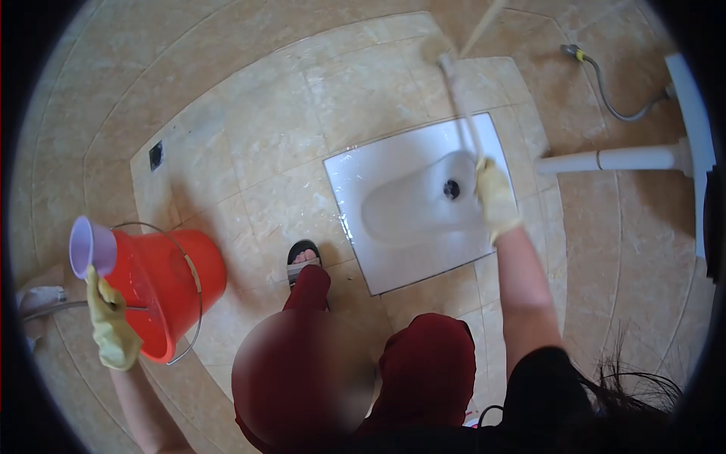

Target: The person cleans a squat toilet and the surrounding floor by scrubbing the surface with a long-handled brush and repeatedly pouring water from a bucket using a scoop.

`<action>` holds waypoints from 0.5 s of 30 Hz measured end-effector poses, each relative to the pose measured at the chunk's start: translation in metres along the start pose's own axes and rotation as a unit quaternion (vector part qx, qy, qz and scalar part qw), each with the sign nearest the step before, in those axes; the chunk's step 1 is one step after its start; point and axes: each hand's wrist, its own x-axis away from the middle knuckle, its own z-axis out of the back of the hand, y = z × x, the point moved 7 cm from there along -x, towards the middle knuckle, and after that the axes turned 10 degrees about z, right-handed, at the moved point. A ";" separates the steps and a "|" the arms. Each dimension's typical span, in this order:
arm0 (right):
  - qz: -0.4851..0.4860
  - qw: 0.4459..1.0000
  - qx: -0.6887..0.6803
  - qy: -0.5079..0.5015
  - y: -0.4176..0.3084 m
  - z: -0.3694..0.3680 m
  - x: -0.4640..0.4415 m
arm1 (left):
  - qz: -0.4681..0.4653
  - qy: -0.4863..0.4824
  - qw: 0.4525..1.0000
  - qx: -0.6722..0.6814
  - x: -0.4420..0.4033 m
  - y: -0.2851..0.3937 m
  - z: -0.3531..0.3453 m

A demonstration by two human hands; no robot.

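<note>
Both my hands wear pale yellow rubber gloves. My left hand point(112, 321) is closed on a purple plastic cup point(92, 246), held at the rim of a red bucket point(204, 265) on the left. The bucket's mouth faces me, and its wire handle hangs across the side. Over the right edge of a white squat toilet point(408, 216), my right hand point(495, 197) grips the light handle of a long brush point(461, 98). The brush reaches away to the tiled floor near the far wall; its head is blurred. The toilet pan has a dark drain hole.
Wet beige tiles point(272, 144) surround the toilet. A floor drain point(156, 155) lies at the far left. A white pipe point(612, 160) and a grey hose point(605, 87) stand at the right. A pale stick point(484, 29) leans at the top. My sandalled foot point(304, 257) is near the toilet.
</note>
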 end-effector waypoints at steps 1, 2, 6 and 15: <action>0.019 0.999 0.032 0.001 -0.033 0.023 -0.030 | 0.023 0.042 0.997 0.054 0.015 -0.021 0.021; -0.033 0.998 -0.044 -0.034 -0.055 0.029 -0.061 | 0.040 0.086 0.989 0.109 0.031 -0.042 0.042; 0.172 0.980 0.091 -0.045 -0.172 0.005 -0.147 | 0.182 0.235 0.951 0.085 0.069 -0.155 0.114; 0.192 0.963 -0.150 -0.118 -0.365 -0.163 0.028 | 0.158 0.339 0.927 0.005 0.047 -0.150 0.055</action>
